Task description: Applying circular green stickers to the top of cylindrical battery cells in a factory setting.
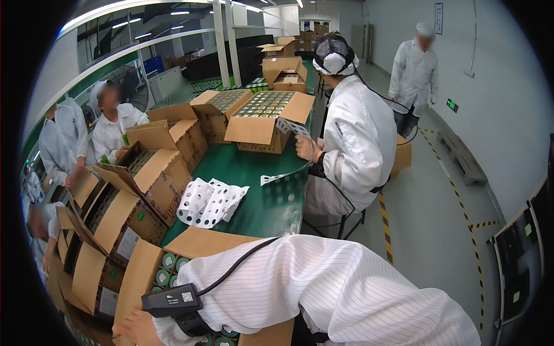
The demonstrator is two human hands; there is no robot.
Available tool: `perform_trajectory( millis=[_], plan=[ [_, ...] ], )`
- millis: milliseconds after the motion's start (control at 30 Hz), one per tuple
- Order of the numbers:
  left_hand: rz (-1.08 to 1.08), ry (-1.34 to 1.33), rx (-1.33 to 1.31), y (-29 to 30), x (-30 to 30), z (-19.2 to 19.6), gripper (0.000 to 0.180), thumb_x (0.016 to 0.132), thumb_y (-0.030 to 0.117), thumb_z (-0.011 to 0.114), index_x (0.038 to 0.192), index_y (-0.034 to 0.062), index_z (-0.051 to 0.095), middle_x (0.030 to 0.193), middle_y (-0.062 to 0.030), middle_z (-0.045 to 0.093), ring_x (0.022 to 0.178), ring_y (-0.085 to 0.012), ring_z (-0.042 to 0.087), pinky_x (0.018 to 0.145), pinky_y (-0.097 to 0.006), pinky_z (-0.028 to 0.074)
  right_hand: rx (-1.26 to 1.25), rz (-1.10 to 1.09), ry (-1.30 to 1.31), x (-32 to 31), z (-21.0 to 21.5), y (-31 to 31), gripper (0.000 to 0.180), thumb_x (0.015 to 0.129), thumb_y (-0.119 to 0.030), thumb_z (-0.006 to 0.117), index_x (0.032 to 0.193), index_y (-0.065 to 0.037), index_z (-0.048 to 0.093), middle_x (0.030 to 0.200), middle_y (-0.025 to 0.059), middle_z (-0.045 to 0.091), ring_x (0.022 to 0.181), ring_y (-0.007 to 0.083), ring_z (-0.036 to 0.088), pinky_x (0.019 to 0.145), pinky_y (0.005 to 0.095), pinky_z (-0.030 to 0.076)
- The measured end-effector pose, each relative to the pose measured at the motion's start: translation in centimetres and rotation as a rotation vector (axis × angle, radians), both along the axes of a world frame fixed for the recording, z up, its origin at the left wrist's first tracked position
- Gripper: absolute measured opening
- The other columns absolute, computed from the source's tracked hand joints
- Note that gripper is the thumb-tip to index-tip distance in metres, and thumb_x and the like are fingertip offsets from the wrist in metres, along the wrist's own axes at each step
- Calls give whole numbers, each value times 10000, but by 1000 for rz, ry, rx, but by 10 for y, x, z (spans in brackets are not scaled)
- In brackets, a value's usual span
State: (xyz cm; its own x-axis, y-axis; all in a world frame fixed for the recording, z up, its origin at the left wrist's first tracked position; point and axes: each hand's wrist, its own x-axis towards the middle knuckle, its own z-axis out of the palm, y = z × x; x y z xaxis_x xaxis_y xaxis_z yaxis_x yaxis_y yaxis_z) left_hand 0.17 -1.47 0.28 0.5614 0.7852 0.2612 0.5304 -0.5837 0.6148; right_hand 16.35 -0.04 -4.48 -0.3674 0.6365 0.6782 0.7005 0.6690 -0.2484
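My right arm, in a white striped sleeve with a black device strapped at the wrist, reaches across an open cardboard box at the near edge of the table. My right hand is at the box's left flap, its fingers curled over the flap's edge; the fingertips are partly cut off from sight. Inside the box stand green-and-silver cylindrical cells in rows, largely covered by my sleeve. Beyond the box lies a crumpled white sheet with punched round holes. My left hand is out of view.
Several open boxes of cells line the table's left side. Farther along the green table stands another full box. A seated co-worker holds a perforated strip. Other people work at left; one person stands in the aisle.
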Motion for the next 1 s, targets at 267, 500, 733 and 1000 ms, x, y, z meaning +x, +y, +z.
perform_trajectory(
  millis=[267,500,733,1000],
  plan=[
    [-5,-8,-43,2,-2,2,253,945,169,476,885,-69,536,663,-89,533,624,-118,427,559,-266,397,-155,33,13,3,10,-1,496,682,-195,569,1159,-77,504,1132,123,513,1045,302,507,910,400,345],
    [-4,33,-2,-2,-2,1,264,947,176,466,916,-73,547,702,-117,576,634,-135,464,578,-276,413,-317,49,-14,-3,12,-3,541,640,-149,602,1161,-55,496,1122,129,508,1046,309,502,929,383,323],
    [0,31,12,-6,1,8,255,940,180,471,925,-63,547,704,-157,560,630,-156,470,585,-288,418,-317,39,52,0,4,0,635,642,-120,581,1242,-19,399,1158,134,465,1075,286,481,948,377,297],
    [-4,40,-6,1,0,8,252,937,194,473,997,-35,558,787,-196,607,695,-175,554,636,-294,444,-428,70,16,10,21,-8,565,716,-52,532,1254,-12,364,1177,202,481,1131,353,429,995,411,281]
  ],
)
